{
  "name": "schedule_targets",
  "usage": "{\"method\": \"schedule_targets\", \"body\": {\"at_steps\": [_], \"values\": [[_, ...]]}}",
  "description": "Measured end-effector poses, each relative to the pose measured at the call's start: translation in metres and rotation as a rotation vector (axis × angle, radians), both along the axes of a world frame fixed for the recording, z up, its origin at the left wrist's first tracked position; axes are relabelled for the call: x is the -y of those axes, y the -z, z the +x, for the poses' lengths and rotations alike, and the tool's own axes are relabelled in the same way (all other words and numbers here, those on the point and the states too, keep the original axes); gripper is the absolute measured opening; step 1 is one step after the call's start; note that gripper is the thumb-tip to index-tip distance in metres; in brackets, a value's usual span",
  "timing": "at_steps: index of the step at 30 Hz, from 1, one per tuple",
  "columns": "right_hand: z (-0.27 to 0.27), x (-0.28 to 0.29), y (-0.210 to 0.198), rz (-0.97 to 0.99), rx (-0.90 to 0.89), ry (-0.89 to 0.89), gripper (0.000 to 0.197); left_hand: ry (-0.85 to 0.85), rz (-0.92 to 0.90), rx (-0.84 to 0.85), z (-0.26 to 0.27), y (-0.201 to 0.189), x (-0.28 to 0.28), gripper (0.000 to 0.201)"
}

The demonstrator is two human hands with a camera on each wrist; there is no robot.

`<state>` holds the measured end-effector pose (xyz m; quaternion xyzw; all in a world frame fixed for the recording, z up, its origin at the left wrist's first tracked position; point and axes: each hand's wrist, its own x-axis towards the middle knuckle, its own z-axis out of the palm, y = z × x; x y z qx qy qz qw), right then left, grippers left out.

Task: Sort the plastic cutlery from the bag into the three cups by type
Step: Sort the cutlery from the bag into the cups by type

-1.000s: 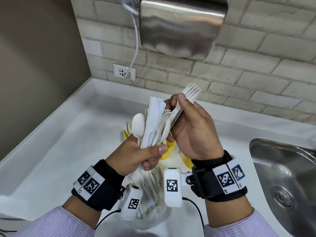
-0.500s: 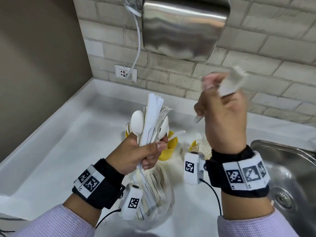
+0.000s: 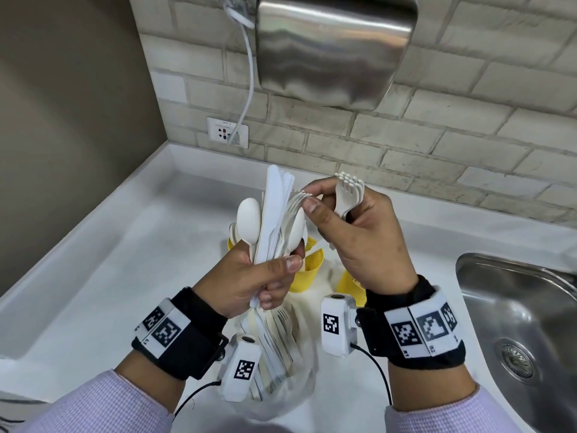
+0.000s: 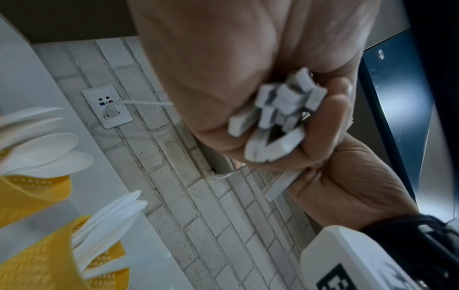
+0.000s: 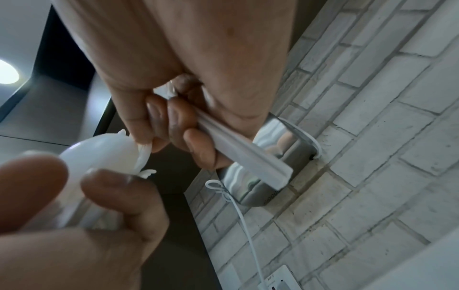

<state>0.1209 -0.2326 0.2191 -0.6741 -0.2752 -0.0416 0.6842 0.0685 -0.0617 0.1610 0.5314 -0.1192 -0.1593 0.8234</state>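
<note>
**A:** Where does the next fork lie from my fingers?

**B:** Right at them. Your left hand [image 3: 249, 276] is wrapped round the handles of a mixed bundle [image 3: 274, 214] of knives, spoons and forks, which stands near upright with the heads on top. Your right hand [image 3: 362, 242] is beside it on the right, much the nearer hand to the fork heads.

**A:** I make my right thumb and forefinger to be pinching the tines of the fork in the bundle [image 3: 296, 198]. Correct?

**B:** Yes, at the bundle's upper right edge. The other fingers [image 5: 198, 149] of that hand are curled round the forks already pulled [image 3: 349, 195], tines up.

**A:** So the long axis runs up and down, handles buried in my left fist.

**B:** I'd judge the pull goes up along that axis, or the tines may snag the spoon bowl [image 3: 296, 229] next to them.

**A:** And the cups?

**B:** On the desk [image 3: 125, 276], below and behind your hands: the spoon cup [image 4: 29, 194], the knife cup [image 4: 49, 259], and a third yellow cup [image 3: 351, 284] under your right wrist. The bag [image 3: 281, 385] lies nearest you with more cutlery inside.
</note>
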Motion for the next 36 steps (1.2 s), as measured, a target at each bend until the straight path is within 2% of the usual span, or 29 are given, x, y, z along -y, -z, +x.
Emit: {"method": "schedule_targets", "body": {"at_steps": [11,17,22,29,33,36], "values": [[-0.002,-0.006,0.0,0.011,0.061,-0.029,0.008,0.014,-0.014,0.029,0.0,-0.001,0.002,0.006],[-0.001,-0.008,-0.001,0.183,-0.034,-0.006,0.002,0.017,-0.003,0.023,-0.001,-0.002,0.0,0.008],[-0.002,-0.008,0.0,0.135,-0.015,0.036,0.008,0.014,0.035,0.038,-0.003,-0.004,0.002,0.014],[-0.003,-0.014,-0.001,0.372,-0.143,0.148,0.013,0.05,0.139,0.097,-0.006,-0.011,0.005,0.025],[0.002,-0.01,-0.009,0.487,-0.163,0.153,0.022,0.048,0.169,0.077,-0.008,-0.009,0.005,0.018],[0.01,-0.001,-0.016,0.651,-0.245,0.191,0.014,0.042,0.161,0.031,-0.008,-0.006,0.004,0.021]]}}
